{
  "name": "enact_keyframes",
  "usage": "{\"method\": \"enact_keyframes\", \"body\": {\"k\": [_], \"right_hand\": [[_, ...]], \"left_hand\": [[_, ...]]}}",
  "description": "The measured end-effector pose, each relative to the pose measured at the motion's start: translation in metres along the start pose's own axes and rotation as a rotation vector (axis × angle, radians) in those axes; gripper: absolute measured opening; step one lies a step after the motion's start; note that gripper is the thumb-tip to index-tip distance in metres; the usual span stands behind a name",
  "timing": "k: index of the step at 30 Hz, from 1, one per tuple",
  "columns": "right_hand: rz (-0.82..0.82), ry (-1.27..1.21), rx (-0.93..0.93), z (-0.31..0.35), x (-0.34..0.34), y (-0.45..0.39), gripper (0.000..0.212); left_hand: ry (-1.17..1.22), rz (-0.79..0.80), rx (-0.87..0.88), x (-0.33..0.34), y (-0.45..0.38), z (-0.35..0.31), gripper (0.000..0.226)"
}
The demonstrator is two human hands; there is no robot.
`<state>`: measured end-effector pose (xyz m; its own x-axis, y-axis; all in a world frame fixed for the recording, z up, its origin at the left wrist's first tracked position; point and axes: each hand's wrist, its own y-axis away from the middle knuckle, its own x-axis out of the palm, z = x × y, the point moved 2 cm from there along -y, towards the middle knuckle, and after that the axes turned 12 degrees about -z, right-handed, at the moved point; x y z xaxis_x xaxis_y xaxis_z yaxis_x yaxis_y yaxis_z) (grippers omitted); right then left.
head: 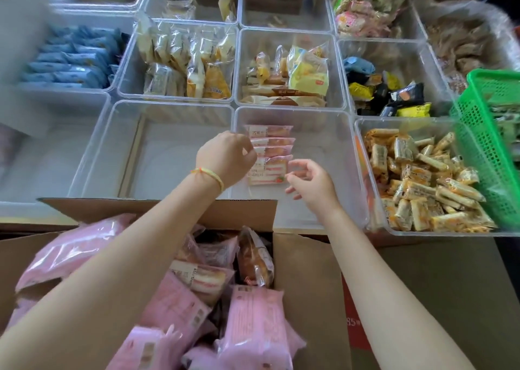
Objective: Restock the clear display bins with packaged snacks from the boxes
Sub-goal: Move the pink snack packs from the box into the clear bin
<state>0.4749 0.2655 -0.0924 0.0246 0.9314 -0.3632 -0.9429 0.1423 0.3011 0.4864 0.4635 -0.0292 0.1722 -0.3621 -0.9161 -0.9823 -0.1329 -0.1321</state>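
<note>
Mid-frame, the left hand point(225, 155) seems to pinch the row of pink packets point(270, 155) upright in the clear bin point(349, 172); the right hand point(309, 181), fingers loosely curled, touches the nearest. Released carelessly, the row could topple.

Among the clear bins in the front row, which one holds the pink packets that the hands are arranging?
The middle front bin, where both hands meet. It holds a short row of pink packets; the bin on its left shows no snacks, the right one holds orange-striped packets.
</note>
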Motion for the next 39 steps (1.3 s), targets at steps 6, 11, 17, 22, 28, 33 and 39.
{"method": "enact_keyframes", "body": {"k": [6,11,17,22,28,33,39], "right_hand": [[0.087,0.027,-0.020,0.000,-0.031,0.085,0.006],[0.658,0.575,0.109,-0.015,-0.031,0.140,0.037],[0.738,0.642,0.123,-0.032,-0.028,0.173,0.055],[0.669,0.239,0.263,-0.030,-0.039,0.180,0.031],[0.593,-0.012,0.227,-0.013,-0.055,0.187,0.033],[0.612,-0.297,0.167,0.016,-0.075,0.184,0.035],[0.187,-0.346,-0.029,0.038,-0.109,0.153,0.019]], "left_hand": [[0.260,-0.033,0.156,-0.042,0.099,-0.030,0.045],[-0.154,0.727,0.141,-0.024,0.162,-0.027,0.036],[-0.179,0.821,0.013,-0.012,0.204,-0.019,0.062],[-0.072,0.896,-0.064,-0.027,0.223,-0.030,0.087],[0.152,0.878,-0.062,-0.059,0.222,-0.025,0.095],[0.366,0.498,0.008,-0.083,0.198,-0.031,0.029],[1.075,0.340,-0.598,-0.087,0.172,-0.037,0.030]]}}
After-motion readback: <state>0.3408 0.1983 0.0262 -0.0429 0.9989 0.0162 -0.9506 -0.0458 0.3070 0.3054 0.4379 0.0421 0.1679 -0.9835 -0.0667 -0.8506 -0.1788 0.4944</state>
